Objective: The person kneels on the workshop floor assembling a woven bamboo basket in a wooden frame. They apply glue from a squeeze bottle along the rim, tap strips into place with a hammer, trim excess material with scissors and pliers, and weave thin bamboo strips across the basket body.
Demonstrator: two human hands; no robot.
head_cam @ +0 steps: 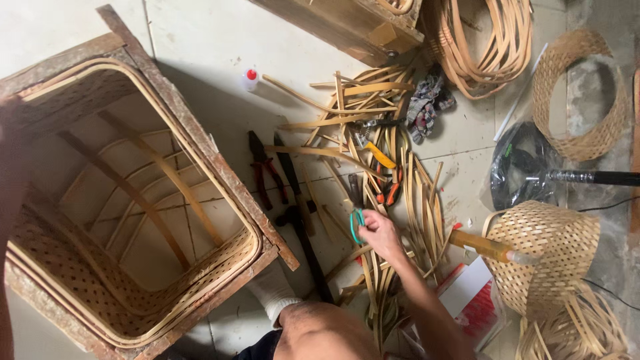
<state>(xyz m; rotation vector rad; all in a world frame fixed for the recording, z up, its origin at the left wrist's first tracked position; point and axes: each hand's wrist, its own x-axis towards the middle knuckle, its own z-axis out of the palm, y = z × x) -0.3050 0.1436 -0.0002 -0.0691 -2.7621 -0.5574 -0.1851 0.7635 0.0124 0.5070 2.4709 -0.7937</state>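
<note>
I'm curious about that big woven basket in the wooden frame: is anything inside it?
Empty. Through the open top of the square woven basket only its bare lattice walls and the curved bamboo ribs across its bottom show.

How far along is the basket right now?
Done: the square basket in its wooden frame has woven walls and rim bands. In hand: the right hand grips green-handled scissors among loose bamboo strips. Left: the bottom shows only a few crossing slats, floor visible between them.
</note>
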